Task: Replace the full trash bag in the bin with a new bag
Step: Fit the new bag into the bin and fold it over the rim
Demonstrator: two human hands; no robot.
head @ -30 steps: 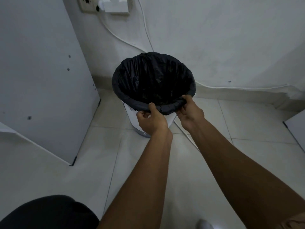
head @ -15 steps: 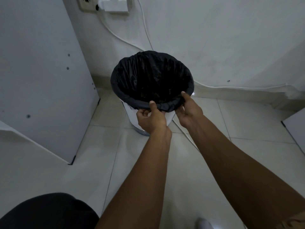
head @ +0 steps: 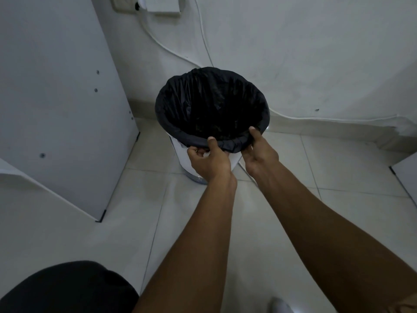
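Black bag [head: 180,105] rim, both hands pinching

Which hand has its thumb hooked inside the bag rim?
The right hand: its thumb reaches over the black bag rim; the left hand pinches the fold outside.

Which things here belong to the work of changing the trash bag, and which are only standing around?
Belong to the job:
- black trash bag, folded over the bin's rim
- white bin
- left hand and right hand, both pinching the bag's near edge

Just around:
- white cables on the wall
- wall socket
- white panel at the left
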